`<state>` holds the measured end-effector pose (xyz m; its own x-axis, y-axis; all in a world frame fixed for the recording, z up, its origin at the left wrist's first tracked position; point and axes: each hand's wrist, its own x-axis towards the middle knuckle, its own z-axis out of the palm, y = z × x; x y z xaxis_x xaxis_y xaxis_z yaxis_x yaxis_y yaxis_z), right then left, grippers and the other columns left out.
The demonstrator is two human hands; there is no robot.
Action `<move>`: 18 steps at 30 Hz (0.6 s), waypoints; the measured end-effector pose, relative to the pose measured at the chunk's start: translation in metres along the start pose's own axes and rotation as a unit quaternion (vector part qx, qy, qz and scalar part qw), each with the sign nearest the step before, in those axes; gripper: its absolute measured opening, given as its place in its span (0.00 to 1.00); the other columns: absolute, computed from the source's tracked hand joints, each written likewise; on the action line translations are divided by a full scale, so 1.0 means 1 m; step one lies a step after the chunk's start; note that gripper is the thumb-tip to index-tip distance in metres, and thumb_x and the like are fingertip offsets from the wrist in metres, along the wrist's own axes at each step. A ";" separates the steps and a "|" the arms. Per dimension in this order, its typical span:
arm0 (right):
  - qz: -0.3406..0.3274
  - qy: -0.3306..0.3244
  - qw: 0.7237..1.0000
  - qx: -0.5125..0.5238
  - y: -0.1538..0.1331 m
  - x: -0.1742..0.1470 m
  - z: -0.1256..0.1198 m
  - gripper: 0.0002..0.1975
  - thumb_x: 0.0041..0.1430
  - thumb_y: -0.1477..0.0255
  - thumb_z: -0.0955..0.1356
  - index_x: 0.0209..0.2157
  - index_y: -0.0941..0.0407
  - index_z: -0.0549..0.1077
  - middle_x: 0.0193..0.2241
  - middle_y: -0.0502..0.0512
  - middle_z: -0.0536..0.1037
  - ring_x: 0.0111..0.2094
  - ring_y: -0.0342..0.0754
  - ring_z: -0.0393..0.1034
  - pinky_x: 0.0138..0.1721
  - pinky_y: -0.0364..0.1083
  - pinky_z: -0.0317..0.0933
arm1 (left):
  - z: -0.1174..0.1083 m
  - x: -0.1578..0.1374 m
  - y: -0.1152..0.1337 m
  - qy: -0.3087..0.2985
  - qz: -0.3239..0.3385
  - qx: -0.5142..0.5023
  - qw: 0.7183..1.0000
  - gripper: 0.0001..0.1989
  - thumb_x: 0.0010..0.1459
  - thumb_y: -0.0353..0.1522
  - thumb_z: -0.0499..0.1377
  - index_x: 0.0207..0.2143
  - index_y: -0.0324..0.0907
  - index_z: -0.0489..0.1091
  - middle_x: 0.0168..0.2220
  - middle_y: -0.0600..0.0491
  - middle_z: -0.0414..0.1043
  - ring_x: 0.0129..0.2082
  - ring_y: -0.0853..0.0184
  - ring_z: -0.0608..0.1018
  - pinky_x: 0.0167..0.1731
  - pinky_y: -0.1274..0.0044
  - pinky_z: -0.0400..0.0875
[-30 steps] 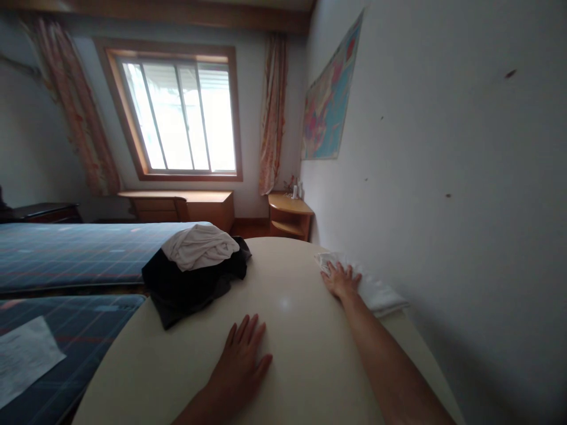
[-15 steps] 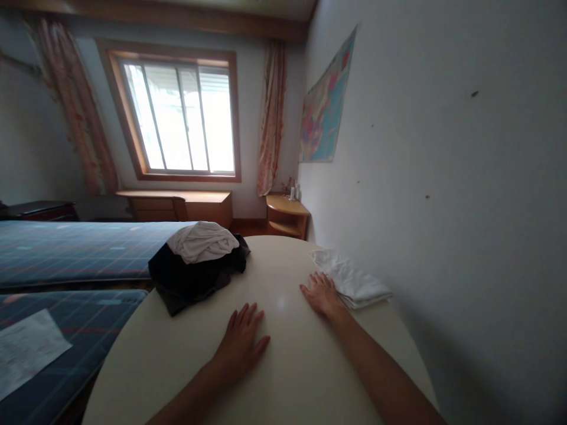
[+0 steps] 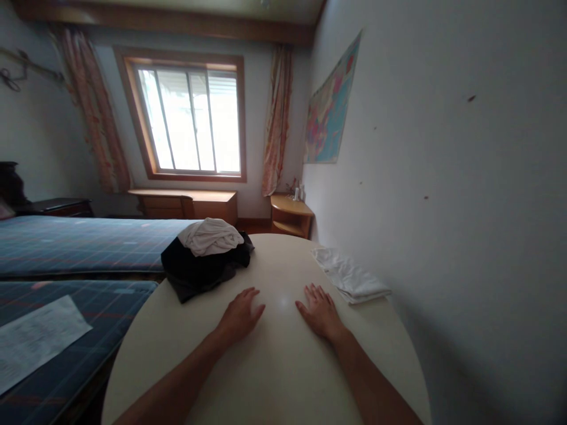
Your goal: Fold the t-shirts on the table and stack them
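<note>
My left hand is over the cream round table, palm down, thumb apart from the fingers, holding nothing. Beyond it lies a heap of dark cloth with a crumpled light grey cloth on top. My right hand rests flat on the table with its fingers spread and nothing in it. Just to its right is a folded white cloth, a small gap away from the fingers. Whether the cloths are garments I cannot tell.
Two plaid mattresses lie to the left, the nearer one bearing a printed sheet of paper. A white wall with a map runs close along the right. A corner shelf and a low desk stand at the back.
My left hand has moved forward and my right hand has drawn slightly back, away from the white cloth. The view has turned a little to the left. The cloths lie as before.
</note>
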<state>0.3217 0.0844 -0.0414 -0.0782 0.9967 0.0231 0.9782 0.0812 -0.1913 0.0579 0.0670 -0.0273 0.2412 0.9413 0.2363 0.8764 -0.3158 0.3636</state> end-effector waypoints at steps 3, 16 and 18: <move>0.000 -0.008 1.000 0.000 0.000 0.001 -0.001 0.39 0.65 0.49 0.52 0.68 0.60 0.52 0.69 0.60 0.47 0.70 0.57 0.38 0.66 0.55 0.34 | -0.031 0.032 -0.018 0.102 -0.014 0.063 0.993 0.21 0.62 0.37 0.53 0.55 0.39 0.69 0.63 0.44 0.61 0.61 0.58 0.66 0.60 0.68 0.60; -0.004 -0.006 1.000 0.002 0.001 0.000 -0.001 0.40 0.65 0.49 0.52 0.68 0.61 0.52 0.69 0.60 0.48 0.70 0.57 0.38 0.66 0.55 0.34 | -0.124 0.097 -0.115 0.192 -0.227 0.087 0.951 0.22 0.62 0.31 0.53 0.58 0.38 0.65 0.56 0.35 0.67 0.51 0.46 0.73 0.48 0.60 0.67; -0.003 -0.006 1.000 0.004 0.000 0.000 -0.001 0.39 0.64 0.49 0.53 0.68 0.60 0.52 0.69 0.60 0.48 0.70 0.57 0.38 0.66 0.55 0.34 | -0.123 0.095 -0.117 0.203 -0.227 0.081 0.949 0.19 0.63 0.31 0.51 0.55 0.36 0.68 0.52 0.36 0.71 0.48 0.49 0.75 0.47 0.62 0.68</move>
<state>0.3224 0.0846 -0.0403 -0.0863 0.9962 0.0124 0.9761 0.0870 -0.1992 -0.0733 0.1789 0.0637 -0.3279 0.8419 0.4286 0.9124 0.1645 0.3749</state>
